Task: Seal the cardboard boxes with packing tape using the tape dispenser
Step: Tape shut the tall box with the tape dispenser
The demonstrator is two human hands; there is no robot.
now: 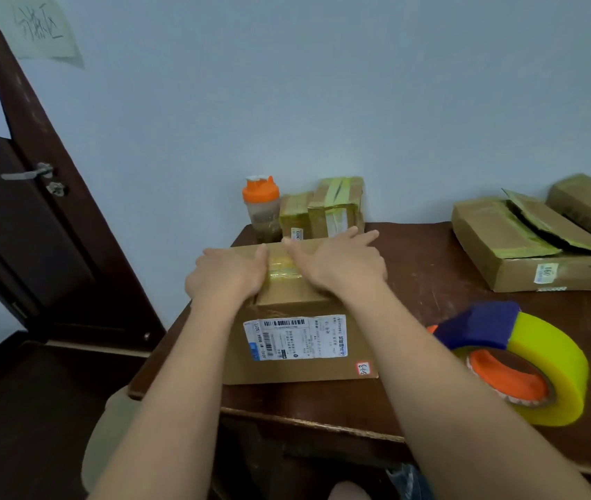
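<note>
The dark wooden table (431, 268) stands against a pale wall, its near edge worn and chipped, and its left corner juts toward a dark door (16, 225) with open floor between them. On that left end lies the cardboard box (297, 369), its front face near the table's edge and bearing a white shipping label (296, 337) and a small red-bordered sticker (363, 368). Both hands lie flat on the box top, palms down and fingers extended, gripping nothing: the left hand (227, 272) on the left flap, the right hand (341, 263) on the right flap, with a strip of glossy yellowish tape (283, 265) showing along the seam between them. The tape dispenser (510, 359), a fat yellow roll with an orange core and a blue hood, sits on the table to the right of the box, well apart from either hand. Behind the box, at the wall, stand a shaker bottle (261, 207) with an orange lid and 2 small taped boxes (323, 207). Far right lies a flat box (525, 247) with a lifted flap.
</note>
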